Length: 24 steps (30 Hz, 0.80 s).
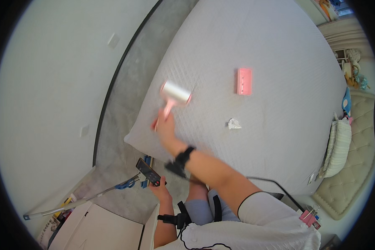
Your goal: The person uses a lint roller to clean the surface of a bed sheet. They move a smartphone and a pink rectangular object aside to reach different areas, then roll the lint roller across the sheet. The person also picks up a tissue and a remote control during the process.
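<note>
My right hand point(165, 126) is closed around the pink handle of a lint roller point(176, 92), whose white roll lies over the grey quilted bed cover near the bed's left edge. Lower down, my left hand point(160, 189) holds a black smartphone point(149, 172) above the floor. On the bed cover point(278, 103), an open pink plastic box point(245, 82) sits to the right of the roller, and a crumpled white piece of paper or tissue point(234, 123) lies below that box.
A flat mop with a metal pole point(81, 201) leans at lower left, by a white cabinet point(103, 228). Grey floor point(125, 103) runs between bed and wall. A striped pillow point(338, 148) rests by the tufted headboard point(357, 156). A black rod point(278, 184) with a pink clip stands at lower right.
</note>
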Each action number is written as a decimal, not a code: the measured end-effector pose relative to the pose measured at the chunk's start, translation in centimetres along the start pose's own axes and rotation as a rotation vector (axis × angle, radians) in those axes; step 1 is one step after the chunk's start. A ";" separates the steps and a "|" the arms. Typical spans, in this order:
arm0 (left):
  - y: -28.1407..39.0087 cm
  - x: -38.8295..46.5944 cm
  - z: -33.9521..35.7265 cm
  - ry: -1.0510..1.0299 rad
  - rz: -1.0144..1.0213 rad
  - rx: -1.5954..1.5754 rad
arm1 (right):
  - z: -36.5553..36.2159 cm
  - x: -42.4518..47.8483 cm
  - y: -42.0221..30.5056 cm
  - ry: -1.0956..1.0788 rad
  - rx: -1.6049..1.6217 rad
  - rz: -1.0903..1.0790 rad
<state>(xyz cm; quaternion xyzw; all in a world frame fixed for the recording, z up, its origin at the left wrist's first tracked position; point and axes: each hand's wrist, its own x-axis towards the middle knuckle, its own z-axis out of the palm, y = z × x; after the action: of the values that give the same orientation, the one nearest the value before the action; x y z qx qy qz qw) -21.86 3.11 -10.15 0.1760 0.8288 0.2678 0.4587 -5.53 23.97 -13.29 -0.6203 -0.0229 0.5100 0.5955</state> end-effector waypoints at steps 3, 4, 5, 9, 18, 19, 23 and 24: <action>-1.1 0.6 0.3 0.050 0.033 -0.018 | -1.0 -11.5 4.2 -0.014 -0.044 0.213; -1.1 0.4 0.4 0.074 0.046 -0.019 | -1.0 -13.1 3.9 -0.011 -0.078 0.295; -1.0 0.4 0.6 0.051 0.053 -0.005 | -0.8 -11.6 3.8 -0.025 -0.026 0.226; -0.4 -0.1 0.9 -0.013 0.121 0.135 | -0.4 4.7 -3.1 0.106 0.031 -0.159; 3.4 0.4 6.7 -0.044 0.317 0.131 | -4.4 -5.6 0.2 -0.031 -0.156 0.103; 3.4 2.3 7.4 -0.040 0.357 0.105 | -4.1 -5.2 -0.6 -0.060 -0.171 0.070; 6.6 4.5 11.6 0.014 0.387 0.230 | -6.0 5.6 -6.0 -0.012 -0.257 -0.136; 7.0 4.5 12.5 0.018 0.392 0.245 | -6.8 9.6 -8.3 0.010 -0.254 -0.155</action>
<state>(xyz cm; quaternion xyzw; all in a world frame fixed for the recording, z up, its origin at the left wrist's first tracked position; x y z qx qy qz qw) -13.21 14.60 -14.35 0.3854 0.8092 0.2508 0.3657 8.37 27.62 -14.34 -0.6896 -0.1321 0.4524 0.5499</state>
